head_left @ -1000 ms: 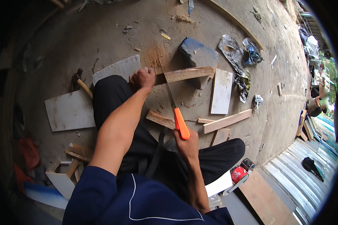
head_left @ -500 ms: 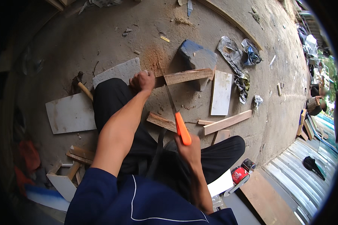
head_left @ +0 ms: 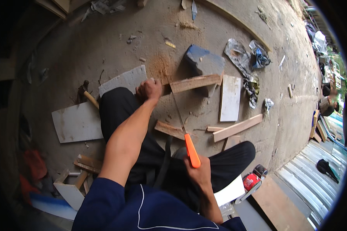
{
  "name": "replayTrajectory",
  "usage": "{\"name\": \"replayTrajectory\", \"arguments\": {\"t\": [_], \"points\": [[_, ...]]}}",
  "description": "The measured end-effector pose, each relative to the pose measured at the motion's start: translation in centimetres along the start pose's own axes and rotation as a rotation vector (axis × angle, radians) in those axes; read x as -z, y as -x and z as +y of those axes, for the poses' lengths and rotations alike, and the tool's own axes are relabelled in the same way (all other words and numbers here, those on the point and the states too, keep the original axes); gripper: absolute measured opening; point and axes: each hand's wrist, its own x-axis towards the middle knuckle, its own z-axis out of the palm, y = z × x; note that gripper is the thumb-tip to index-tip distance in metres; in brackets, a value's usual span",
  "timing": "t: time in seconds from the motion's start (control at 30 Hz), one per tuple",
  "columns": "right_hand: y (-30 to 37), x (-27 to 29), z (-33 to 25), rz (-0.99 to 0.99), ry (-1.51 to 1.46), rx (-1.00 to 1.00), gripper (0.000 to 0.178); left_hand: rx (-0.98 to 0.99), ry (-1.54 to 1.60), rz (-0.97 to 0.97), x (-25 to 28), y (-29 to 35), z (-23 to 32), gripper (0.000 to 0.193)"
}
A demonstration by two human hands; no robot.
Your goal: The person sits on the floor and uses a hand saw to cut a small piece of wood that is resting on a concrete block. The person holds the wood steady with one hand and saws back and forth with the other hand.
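Observation:
My right hand (head_left: 199, 171) is closed around the orange handle of a handsaw (head_left: 191, 148), in front of my lap. The saw's thin blade runs up and away to the edge of a wooden piece (head_left: 194, 83), touching it near its left part. That wood rests across a blue-grey block (head_left: 208, 61) on the ground. My left hand (head_left: 149, 89) is a fist pressed on the wood's left end, left of the blade, beside my raised knee. Its fingers partly hide that end. Reddish sawdust (head_left: 160, 69) lies on the ground just beyond.
A hammer (head_left: 90, 98) and white boards (head_left: 78, 119) lie at the left. To the right are a white panel (head_left: 230, 98), wood strips (head_left: 238, 128) and crumpled plastic (head_left: 243, 57). A red-labelled can (head_left: 251, 181) stands near my right knee. Another person (head_left: 327, 104) is at the far right.
My right hand has drawn the saw back toward me, so more of the blade shows. My left hand stays on the wood. The whole view has shifted slightly.

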Motion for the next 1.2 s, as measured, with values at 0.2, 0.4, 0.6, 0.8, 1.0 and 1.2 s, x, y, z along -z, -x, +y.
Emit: {"name": "replayTrajectory", "arguments": {"t": [0.2,0.4,0.6,0.8,1.0,1.2], "points": [[-4.1,-0.7,2.7,0.02,0.005,-0.008,0.017,-0.071,-0.012,0.023,0.1,0.2,0.4,0.026],[-4.2,-1.5,0.6,0.038,0.004,0.04,0.017,-0.027,0.002,0.043,-0.1,-0.1,-0.1,0.028],[1.1,0.2,1.5,0.02,-0.074,-0.005,0.016,-0.114,0.035,0.069,1.4,0.6,0.8,0.03],[-5.1,-2.5,2.2,0.06,-0.024,0.017,0.019,-0.066,0.01,0.011,1.1,0.8,0.8,0.03],[3.3,0.8,1.3,0.05,-0.124,-0.03,0.012,-0.061,0.008,0.012,1.2,0.1,1.0,0.029],[-6.5,-2.7,2.0,0.06,0.003,0.031,0.023,-0.086,0.003,0.009,1.0,0.4,0.9,0.028]]}}
